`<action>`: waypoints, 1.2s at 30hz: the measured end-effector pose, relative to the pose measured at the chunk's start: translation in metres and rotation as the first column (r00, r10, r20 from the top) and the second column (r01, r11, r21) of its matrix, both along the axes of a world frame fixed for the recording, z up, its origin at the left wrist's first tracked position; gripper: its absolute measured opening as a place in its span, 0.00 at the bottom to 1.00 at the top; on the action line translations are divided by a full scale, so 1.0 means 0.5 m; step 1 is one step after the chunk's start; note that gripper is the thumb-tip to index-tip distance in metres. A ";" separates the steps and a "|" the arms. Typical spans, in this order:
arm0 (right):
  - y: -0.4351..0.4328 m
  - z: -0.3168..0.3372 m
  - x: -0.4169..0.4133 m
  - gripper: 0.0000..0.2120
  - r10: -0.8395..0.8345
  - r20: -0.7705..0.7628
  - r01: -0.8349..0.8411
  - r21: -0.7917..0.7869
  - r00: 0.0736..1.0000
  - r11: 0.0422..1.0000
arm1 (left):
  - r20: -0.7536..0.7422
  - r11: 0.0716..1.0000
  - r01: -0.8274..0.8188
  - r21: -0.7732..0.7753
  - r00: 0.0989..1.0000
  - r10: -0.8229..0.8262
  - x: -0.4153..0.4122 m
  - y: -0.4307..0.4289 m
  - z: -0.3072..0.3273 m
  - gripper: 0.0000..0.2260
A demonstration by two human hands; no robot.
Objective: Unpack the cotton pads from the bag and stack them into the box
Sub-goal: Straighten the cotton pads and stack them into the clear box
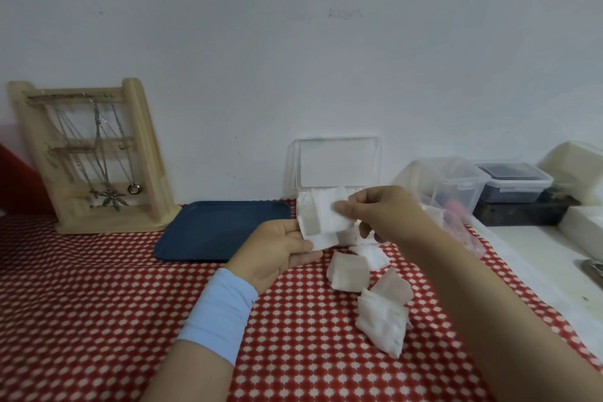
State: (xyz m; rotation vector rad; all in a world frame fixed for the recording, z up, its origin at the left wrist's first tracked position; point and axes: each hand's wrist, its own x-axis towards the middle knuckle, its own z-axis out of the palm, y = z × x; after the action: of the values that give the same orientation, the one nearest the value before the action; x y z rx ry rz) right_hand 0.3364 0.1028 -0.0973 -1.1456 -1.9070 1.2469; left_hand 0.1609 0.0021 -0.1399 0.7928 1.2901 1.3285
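Note:
Both hands hold a small stack of white cotton pads [321, 222] just in front of the clear plastic box [337, 163], whose lid stands open against the wall. My left hand [280, 248] pinches the stack's lower left edge. My right hand [381, 214] grips its right side with thumb on top. Several loose cotton pad piles [368, 287] lie on the red patterned tablecloth [98, 287] below my hands. A crumpled clear plastic bag [456, 222] lies behind my right wrist.
A dark blue tray [222, 228] sits left of the box. A wooden jewellery stand [94, 157] with necklaces stands at the far left. Clear lidded containers [483, 183] and a white counter [554, 254] are on the right.

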 end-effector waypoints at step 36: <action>-0.009 -0.023 0.006 0.21 0.170 0.780 -0.439 0.145 0.602 0.887 | -0.344 0.991 -0.133 -0.015 0.931 0.120 -0.005 -0.006 0.002 0.05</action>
State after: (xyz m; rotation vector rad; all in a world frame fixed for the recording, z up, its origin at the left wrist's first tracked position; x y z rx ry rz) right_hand 0.3395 0.0982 -0.1089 -1.2935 -2.9178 0.5468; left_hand 0.1582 -0.0011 -0.1389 0.9576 1.6602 1.2999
